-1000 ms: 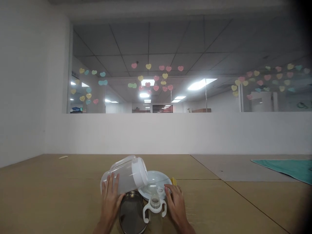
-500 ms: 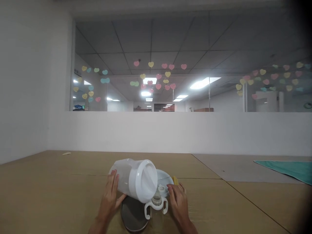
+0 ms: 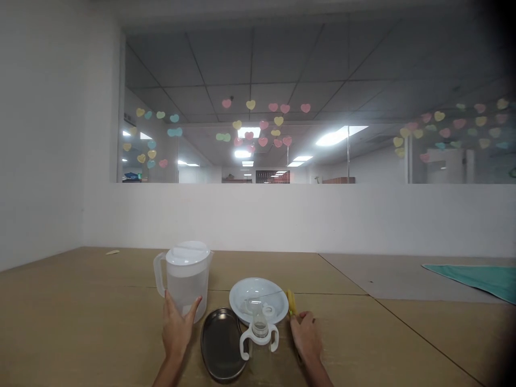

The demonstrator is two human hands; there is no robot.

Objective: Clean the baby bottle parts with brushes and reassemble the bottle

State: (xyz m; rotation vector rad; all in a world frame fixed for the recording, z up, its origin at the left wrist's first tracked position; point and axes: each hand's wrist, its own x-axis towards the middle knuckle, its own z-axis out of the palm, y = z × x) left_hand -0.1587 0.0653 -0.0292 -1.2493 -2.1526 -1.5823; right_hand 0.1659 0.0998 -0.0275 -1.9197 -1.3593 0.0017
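Observation:
A translucent plastic pitcher (image 3: pixel 187 282) with a white lid stands upright on the table, its handle to the left. My left hand (image 3: pixel 177 325) is at its lower front, thumb and fingers spread apart. My right hand (image 3: pixel 307 336) has its fingers curled round a slim, yellow-headed brush (image 3: pixel 291 302), whose lower part is mostly covered. Between my hands stands a clear baby bottle (image 3: pixel 260 328) without a cap, with a white two-handled collar (image 3: pixel 260 341). Behind it, a pale plate (image 3: pixel 238 293) holds a white bottle part (image 3: pixel 268 310) and a clear piece (image 3: pixel 253 306).
A kidney-shaped metal tray (image 3: pixel 223 346) lies left of the bottle. At the far right a teal cloth (image 3: pixel 479 277) is spread on the table (image 3: pixel 382 344). A small pale scrap (image 3: pixel 113 252) lies near the back wall, below a window with heart stickers.
The pitcher has gone from tilted over the bottle and plate to upright at the left, and my left hand's fingers have spread. My right hand has moved slightly right and down, to the brush.

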